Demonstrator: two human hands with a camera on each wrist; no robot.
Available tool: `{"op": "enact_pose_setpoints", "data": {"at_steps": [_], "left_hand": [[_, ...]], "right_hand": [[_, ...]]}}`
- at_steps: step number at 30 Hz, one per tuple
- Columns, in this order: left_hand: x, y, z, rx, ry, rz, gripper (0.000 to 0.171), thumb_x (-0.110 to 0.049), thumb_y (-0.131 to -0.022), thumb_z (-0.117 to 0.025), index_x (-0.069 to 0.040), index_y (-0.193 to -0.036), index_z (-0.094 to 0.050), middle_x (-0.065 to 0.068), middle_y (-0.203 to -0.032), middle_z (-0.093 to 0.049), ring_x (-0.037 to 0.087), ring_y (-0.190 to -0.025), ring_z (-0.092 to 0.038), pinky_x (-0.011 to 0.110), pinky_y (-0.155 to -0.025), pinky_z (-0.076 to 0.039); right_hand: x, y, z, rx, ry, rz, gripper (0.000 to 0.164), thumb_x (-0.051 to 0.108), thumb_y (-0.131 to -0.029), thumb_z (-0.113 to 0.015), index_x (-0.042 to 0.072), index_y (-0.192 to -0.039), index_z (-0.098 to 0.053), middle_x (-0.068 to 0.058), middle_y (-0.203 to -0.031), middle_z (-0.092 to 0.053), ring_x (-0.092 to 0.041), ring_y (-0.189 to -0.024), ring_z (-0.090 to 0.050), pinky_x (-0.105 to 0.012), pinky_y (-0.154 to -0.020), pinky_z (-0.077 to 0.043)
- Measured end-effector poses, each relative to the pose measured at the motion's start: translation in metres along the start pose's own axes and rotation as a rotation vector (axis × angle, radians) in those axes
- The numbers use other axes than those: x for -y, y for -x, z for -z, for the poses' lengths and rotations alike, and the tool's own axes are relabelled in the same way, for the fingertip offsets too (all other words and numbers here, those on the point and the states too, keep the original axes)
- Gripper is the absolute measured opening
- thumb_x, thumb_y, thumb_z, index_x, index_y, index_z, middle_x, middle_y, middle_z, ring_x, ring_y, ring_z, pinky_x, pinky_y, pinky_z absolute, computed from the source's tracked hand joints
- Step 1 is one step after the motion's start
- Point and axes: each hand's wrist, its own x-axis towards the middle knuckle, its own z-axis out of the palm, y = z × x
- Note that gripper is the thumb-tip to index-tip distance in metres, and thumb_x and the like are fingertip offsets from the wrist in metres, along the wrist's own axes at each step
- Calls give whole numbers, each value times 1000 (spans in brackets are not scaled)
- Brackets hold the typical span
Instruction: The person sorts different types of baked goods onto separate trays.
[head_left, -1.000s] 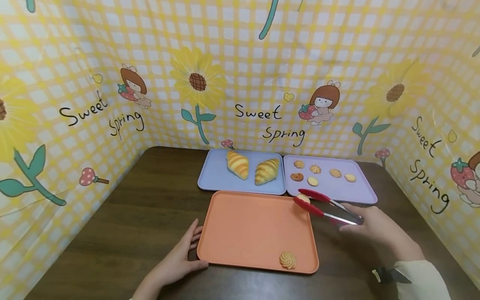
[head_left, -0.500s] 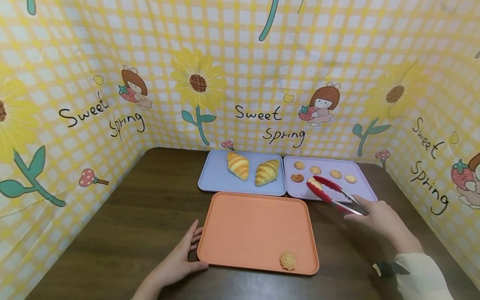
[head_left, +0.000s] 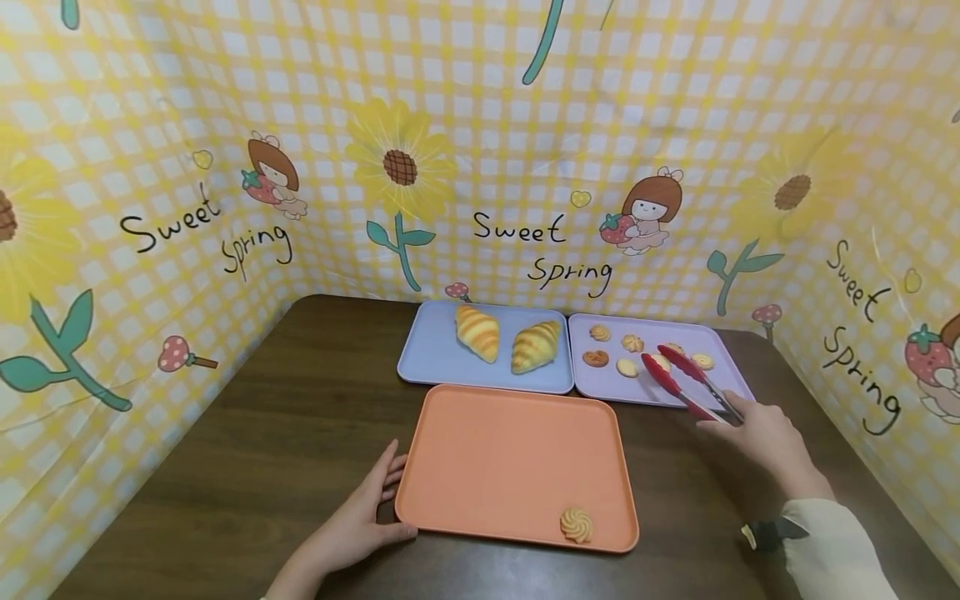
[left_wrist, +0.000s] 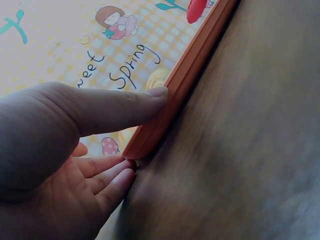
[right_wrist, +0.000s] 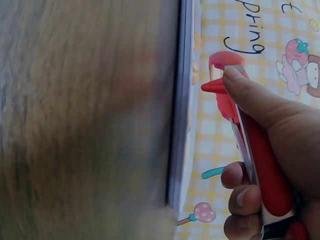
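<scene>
My right hand (head_left: 765,437) grips red-and-metal tongs (head_left: 671,386) at the near right. Their tips are over the purple tray (head_left: 622,392), with a pale round cookie (head_left: 661,362) between them. In the right wrist view the thumb lies along one arm of the tongs (right_wrist: 265,175) and the fingers curl below the other. My left hand (head_left: 363,504) touches the near left corner of the orange tray (head_left: 487,462). Its thumb and fingers stretch along two sides of that corner in the left wrist view. A swirl cookie (head_left: 577,525) lies in this tray, near its front right corner.
Several other cookies, including a brown one (head_left: 596,358) and a pale one (head_left: 627,367), lie on the purple tray. Beside it, a blue tray (head_left: 427,362) bears two croissants (head_left: 534,346). Yellow checked cloth (head_left: 495,125) stands around the dark wooden table (head_left: 300,400).
The tongs have moved right and away from me, from the orange tray's far right corner onto the purple tray, taking the pale cookie along. My left hand has stayed at the corner.
</scene>
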Motion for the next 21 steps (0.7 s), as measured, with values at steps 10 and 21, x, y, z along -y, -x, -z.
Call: {"op": "enact_pose_setpoints", "data": {"at_steps": [10,21], "left_hand": [[0,1,0,4,0,-9,112,-17,-84,-81,7,-155,2,33,-154,-25,47,-141,-26,27,-106,-39],[0,1,0,1,10,1,112,-15,-84,-81,6,-155,2,33,-154,-25,46,-142,-26,27,-107,-39]], "right_hand": [[-9,-4,-8,23,-1,-35,92,61,-86,-69,-7,-143,-44,-49,-120,-48,-60,-97,-56,-67,-70,-48],[-16,-9,-14,123,-51,-100,100,65,-85,-66,-8,-146,-36,-49,-128,-42,-54,-98,-53,-61,-73,-50]]}}
